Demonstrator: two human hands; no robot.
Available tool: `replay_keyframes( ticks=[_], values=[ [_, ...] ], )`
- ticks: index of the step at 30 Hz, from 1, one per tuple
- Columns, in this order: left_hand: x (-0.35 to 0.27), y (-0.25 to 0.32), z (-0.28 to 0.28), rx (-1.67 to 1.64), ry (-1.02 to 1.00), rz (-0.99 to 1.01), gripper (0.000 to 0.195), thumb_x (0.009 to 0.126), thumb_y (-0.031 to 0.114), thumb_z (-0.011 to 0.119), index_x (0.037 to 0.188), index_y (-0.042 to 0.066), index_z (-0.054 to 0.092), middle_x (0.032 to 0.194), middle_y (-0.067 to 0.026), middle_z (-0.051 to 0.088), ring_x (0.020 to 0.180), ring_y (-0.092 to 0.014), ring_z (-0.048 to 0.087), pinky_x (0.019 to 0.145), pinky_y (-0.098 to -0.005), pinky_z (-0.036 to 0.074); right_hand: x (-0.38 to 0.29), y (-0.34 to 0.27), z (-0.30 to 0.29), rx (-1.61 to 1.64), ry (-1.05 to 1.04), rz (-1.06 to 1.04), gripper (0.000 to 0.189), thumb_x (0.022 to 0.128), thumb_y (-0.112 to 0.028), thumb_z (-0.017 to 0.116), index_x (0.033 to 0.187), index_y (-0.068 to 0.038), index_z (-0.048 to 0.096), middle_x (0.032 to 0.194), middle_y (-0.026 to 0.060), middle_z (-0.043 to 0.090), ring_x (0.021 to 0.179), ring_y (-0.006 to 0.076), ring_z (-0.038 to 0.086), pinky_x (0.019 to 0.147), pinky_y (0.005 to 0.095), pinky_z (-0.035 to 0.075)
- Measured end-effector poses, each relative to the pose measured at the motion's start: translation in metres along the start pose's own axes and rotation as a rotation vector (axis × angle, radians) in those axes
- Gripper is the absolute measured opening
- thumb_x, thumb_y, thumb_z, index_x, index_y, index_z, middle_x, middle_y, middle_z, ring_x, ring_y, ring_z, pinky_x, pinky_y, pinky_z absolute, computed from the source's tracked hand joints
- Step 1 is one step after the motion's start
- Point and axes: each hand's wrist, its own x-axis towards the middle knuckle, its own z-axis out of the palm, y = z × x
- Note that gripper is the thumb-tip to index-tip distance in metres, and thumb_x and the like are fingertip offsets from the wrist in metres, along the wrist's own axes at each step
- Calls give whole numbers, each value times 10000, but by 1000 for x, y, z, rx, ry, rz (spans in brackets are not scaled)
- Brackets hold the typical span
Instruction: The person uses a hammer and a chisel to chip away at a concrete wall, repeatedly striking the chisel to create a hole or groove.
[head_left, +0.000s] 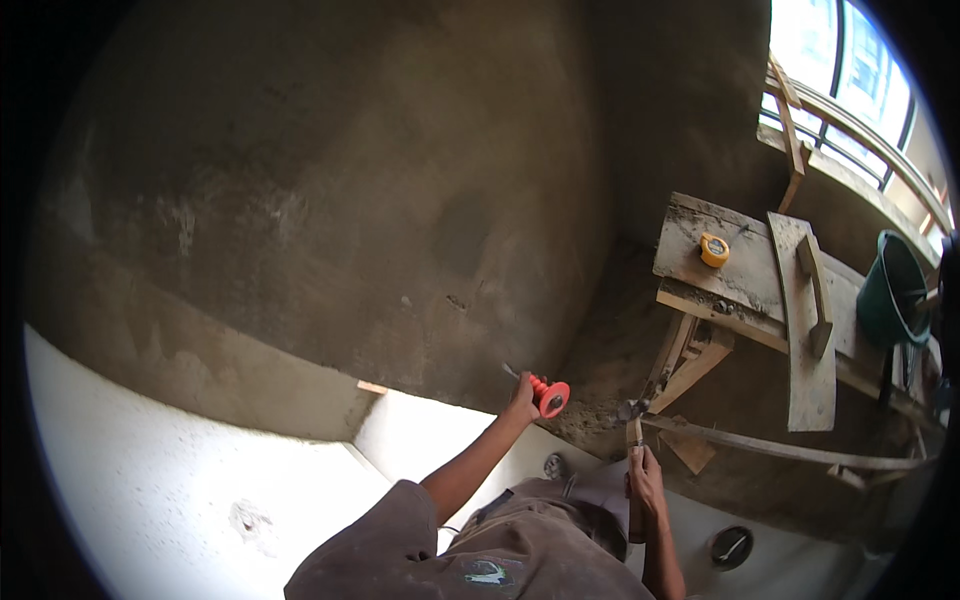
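Observation:
My left hand (523, 400) grips a cold chisel (550, 399) by its red ribbed sleeve, below a round red hand guard. The chisel's metal tip points up and left, close to the grey plastered wall (420, 225); whether it touches cannot be told. Lower right of it, my right hand (644, 477) is closed around the wooden handle of a hammer (634, 411). The hammer's metal head is uppermost, apart from the chisel. A rough, broken patch of mortar (592, 420) lies between the two tools.
At right, a wooden trestle platform (739, 311) carries a yellow tape measure (714, 250), a plasterer's wooden float (806, 322) and a dark green bucket (885, 300). A long timber brace (780, 445) runs low beside my right hand. A round black container (730, 547) stands at lower right.

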Motion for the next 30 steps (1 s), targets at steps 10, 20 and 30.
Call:
replay_keyframes(
  ticks=[10, 20, 30],
  values=[
    [-39, 44, 145, 33, -110, 665, 288, 914, 309, 470, 770, 75, 385, 641, -26, 458, 547, -146, 503, 540, -314, 498, 41, -88, 1, 510, -84, -401, 507, 905, -535, 345, 955, -42, 450, 617, 29, 472, 495, 119, 485, 435, 257, 400],
    [1, 69, 178, -62, -57, 771, 280, 868, 253, 459, 668, 94, 345, 591, -8, 400, 467, -115, 413, 496, -280, 457, 86, -90, -32, 481, -145, -290, 438, 930, -481, 326, 940, -55, 431, 608, 32, 432, 454, 120, 454, 390, 257, 378],
    [18, 73, 199, -160, -15, 817, 223, 860, 240, 443, 711, 98, 360, 617, -10, 373, 511, -121, 415, 502, -286, 431, 118, -125, -101, 477, -45, -509, 446, 938, -463, 311, 1055, -48, 427, 665, 32, 474, 474, 113, 481, 412, 252, 402]
  ],
)
